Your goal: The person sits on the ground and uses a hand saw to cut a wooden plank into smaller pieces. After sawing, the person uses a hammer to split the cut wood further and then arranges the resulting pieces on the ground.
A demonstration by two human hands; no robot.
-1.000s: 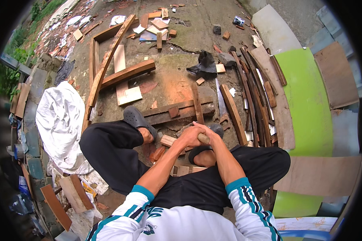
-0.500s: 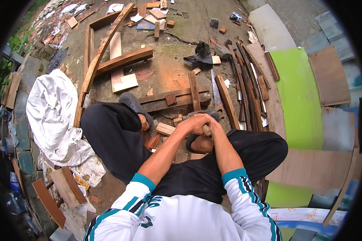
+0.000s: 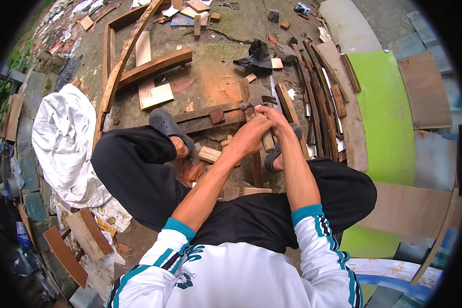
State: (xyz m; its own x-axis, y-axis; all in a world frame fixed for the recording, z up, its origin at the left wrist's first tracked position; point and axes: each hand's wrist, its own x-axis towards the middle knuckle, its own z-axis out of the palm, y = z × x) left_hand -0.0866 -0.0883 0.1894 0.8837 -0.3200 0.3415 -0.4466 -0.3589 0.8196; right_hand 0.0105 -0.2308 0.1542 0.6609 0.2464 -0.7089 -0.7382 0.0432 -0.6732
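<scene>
Both my hands, left (image 3: 249, 137) and right (image 3: 273, 120), clenched on hammer (image 3: 255, 114) over plank (image 3: 255, 154). Mid-prying, I judge; next needs firm lever pull nearward.

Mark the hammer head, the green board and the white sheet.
hammer head (image 3: 252, 102), head view, on the metal head above the hands.
green board (image 3: 387, 118), head view, on its bare middle.
white sheet (image 3: 61, 138), head view, on the crumpled middle.
</scene>
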